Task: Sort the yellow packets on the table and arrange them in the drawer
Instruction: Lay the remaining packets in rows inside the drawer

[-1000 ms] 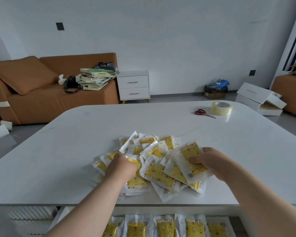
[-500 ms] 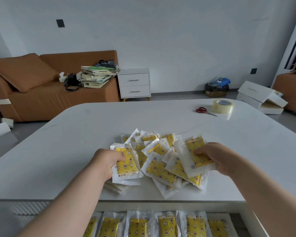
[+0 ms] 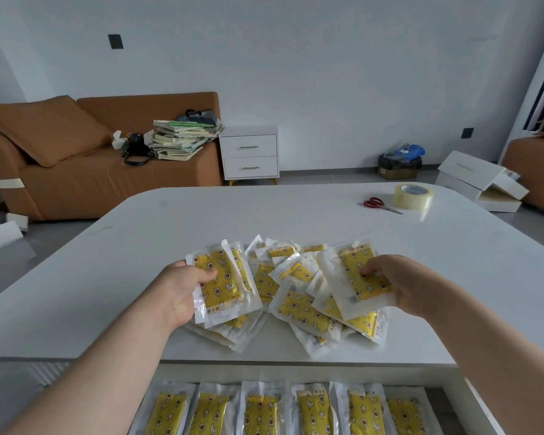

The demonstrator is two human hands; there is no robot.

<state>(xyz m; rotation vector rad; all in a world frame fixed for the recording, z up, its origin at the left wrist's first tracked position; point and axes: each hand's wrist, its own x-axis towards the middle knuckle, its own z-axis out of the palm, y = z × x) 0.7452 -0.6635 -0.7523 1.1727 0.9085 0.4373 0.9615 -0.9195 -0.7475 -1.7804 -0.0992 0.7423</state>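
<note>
A heap of yellow packets in clear wrappers lies near the front edge of the white table. My left hand grips a small stack of packets at the heap's left, raised off the table, thumb on top. My right hand pinches one packet at the heap's right, fingers over its face. Below the table edge, the open drawer holds a row of several packets lying side by side.
Red scissors and a roll of clear tape sit at the table's far right. Beyond are an orange sofa with books, a white nightstand, and white boxes on the floor.
My left hand has lifted a small stack of packets out of the heap's left side and turned it face up. My right hand has kept hold of its packet, raising it slightly.
</note>
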